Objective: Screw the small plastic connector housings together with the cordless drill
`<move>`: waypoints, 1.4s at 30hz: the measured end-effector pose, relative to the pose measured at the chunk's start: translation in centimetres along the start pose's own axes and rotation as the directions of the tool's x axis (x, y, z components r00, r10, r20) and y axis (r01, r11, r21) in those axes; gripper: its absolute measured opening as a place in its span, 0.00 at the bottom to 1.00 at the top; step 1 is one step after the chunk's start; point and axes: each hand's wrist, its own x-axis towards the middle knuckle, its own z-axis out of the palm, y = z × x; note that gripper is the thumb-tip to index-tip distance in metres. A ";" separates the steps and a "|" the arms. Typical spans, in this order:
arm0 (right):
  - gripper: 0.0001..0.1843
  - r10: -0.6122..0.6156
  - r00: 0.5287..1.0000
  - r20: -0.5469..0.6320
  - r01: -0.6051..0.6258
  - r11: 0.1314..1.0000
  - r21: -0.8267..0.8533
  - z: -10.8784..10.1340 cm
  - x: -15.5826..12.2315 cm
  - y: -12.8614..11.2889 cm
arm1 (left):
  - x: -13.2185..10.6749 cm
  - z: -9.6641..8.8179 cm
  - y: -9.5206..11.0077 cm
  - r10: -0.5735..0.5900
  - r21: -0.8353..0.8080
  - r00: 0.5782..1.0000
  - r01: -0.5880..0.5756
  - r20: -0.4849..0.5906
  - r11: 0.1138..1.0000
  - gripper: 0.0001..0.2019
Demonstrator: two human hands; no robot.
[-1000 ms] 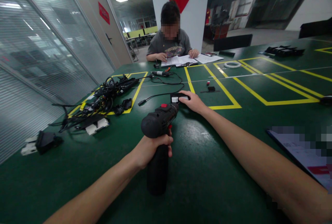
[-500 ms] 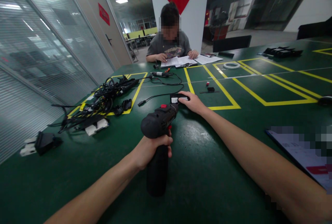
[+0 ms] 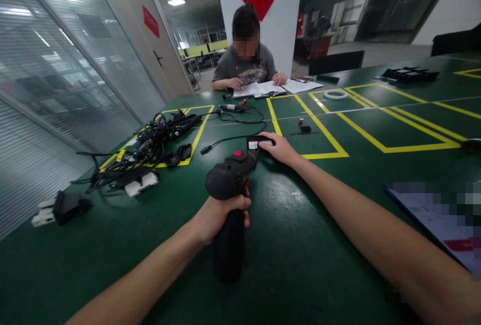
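Note:
My left hand (image 3: 218, 217) is wrapped round the grip of a black cordless screwdriver (image 3: 230, 184) with a red switch on top. Its nose points away from me at a small black part with a white label (image 3: 256, 142) lying on the green table (image 3: 285, 245). My right hand (image 3: 278, 148) rests on that part and holds it down with the fingers closed over its near edge. A thin black cable (image 3: 229, 139) runs from the part off to the left.
A tangle of black cables and adapters (image 3: 150, 147) lies at the left, with a black-and-white plug (image 3: 60, 207) nearer me. Yellow tape boxes (image 3: 376, 124) mark the table. A person (image 3: 246, 56) sits at the far end over papers (image 3: 263, 88). A clipboard (image 3: 443, 219) lies at the right.

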 end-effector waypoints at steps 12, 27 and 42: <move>0.23 0.001 1.000 0.007 -0.001 1.000 -0.003 -0.1 0.0 -0.1 | 0.1 -0.1 -0.1 -0.005 -0.013 1.000 0.005 -0.011 1.000 0.13; 0.23 0.003 1.000 0.011 -0.003 1.000 -0.020 -0.3 -0.1 -0.6 | -0.1 -0.1 -0.1 -0.045 -0.005 0.998 0.045 -0.037 0.999 0.16; 0.21 -0.004 1.000 0.005 0.004 1.000 -0.023 -0.2 -0.1 -0.6 | -0.1 0.0 0.1 -0.003 0.009 1.000 0.003 -0.017 1.000 0.14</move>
